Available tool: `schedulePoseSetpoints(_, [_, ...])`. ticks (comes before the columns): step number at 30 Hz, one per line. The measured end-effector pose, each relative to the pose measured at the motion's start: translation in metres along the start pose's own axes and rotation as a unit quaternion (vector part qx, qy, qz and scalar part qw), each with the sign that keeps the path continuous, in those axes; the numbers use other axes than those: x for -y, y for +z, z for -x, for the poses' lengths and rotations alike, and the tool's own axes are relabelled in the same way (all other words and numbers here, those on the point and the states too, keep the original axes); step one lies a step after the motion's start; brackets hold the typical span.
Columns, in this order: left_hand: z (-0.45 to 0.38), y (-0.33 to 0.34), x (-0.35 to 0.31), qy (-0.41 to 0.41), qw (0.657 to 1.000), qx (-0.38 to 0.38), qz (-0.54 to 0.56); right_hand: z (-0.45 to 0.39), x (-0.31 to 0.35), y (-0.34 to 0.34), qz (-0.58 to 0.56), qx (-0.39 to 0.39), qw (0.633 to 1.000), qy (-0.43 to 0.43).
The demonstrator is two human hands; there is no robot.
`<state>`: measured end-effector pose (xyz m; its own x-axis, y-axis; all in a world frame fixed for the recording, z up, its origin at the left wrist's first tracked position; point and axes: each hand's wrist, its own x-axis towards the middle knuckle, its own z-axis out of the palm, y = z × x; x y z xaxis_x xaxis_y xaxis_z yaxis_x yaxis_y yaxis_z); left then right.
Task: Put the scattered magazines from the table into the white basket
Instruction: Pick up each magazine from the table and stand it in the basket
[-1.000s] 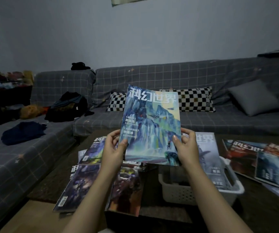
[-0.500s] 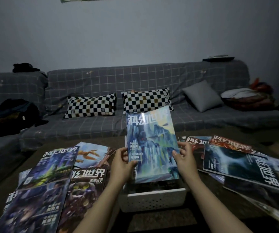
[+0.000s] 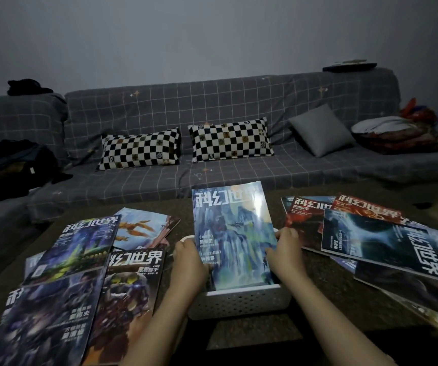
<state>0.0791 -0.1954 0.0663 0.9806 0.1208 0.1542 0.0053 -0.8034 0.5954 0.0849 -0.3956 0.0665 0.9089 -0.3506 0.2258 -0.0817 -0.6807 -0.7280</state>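
A blue-covered magazine [image 3: 232, 233] is held tilted, its lower edge sunk inside the white basket [image 3: 239, 299] on the table [image 3: 331, 286]. Its left edge is gripped by the left hand [image 3: 190, 262], its right edge pinched by the right hand [image 3: 286, 254]. What else lies in the basket is hidden. Other magazines are spread to the left [image 3: 80, 249] and right [image 3: 371, 239] of the basket.

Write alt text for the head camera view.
Both hands, left hand and right hand, lower a blue magazine upright into a white basket. Other magazines lie scattered either side on the table.
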Motion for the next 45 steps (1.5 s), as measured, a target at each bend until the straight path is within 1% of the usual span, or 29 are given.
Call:
schedulePoseSetpoints(3, [0.000,-0.001,0.001,0.006,1.000,0.005,-0.012,0.000,-0.002,-0.001,0.103,-0.001,0.995,0.009])
schedulePoseSetpoints(5, [0.001,-0.002,0.000,0.007,1.000,-0.002,-0.018,0.001,-0.002,-0.003,0.149,0.009,0.989,0.020])
schedulePoseSetpoints(7, [0.003,-0.003,0.000,0.010,1.000,-0.014,-0.023,0.002,-0.002,-0.004,0.155,0.012,0.988,0.023])
schedulePoseSetpoints(10, [0.005,-0.003,0.001,0.037,0.999,-0.030,-0.003,0.003,-0.001,-0.005,0.147,0.015,0.988,0.035])
schedulePoseSetpoints(15, [0.008,-0.005,0.002,0.047,0.999,-0.022,-0.004,0.006,-0.003,-0.008,0.122,0.020,0.991,0.057])
schedulePoseSetpoints(20, [0.011,-0.006,0.005,0.061,0.998,-0.013,-0.010,0.014,-0.008,-0.008,0.129,0.020,0.991,0.043])
schedulePoseSetpoints(23, [0.017,-0.006,0.007,0.073,0.997,-0.026,0.031,0.023,-0.005,-0.005,0.139,-0.006,0.990,0.012])
schedulePoseSetpoints(25, [0.022,-0.010,0.008,0.074,0.994,-0.047,0.066,0.031,0.003,-0.002,0.101,-0.019,0.994,-0.028])
schedulePoseSetpoints(27, [0.026,-0.018,0.011,0.068,0.991,-0.066,0.095,0.039,0.016,0.005,0.021,-0.004,0.998,-0.064])
schedulePoseSetpoints(30, [0.031,-0.037,0.022,0.068,0.986,-0.103,0.113,0.054,0.045,0.020,-0.098,0.046,0.989,-0.101])
schedulePoseSetpoints(34, [0.035,-0.066,0.051,0.054,0.981,-0.148,0.112,0.074,0.088,0.049,-0.175,0.113,0.966,-0.153])
schedulePoseSetpoints(39, [0.040,-0.101,0.107,-0.011,0.982,-0.164,0.092,0.102,0.133,0.094,-0.210,0.163,0.943,-0.200])
schedulePoseSetpoints(42, [0.045,-0.117,0.148,-0.062,0.982,-0.161,0.072,0.119,0.151,0.125,-0.200,0.198,0.934,-0.220])
schedulePoseSetpoints(45, [0.050,-0.125,0.187,-0.110,0.982,-0.150,0.035,0.132,0.164,0.157,-0.194,0.234,0.927,-0.219])
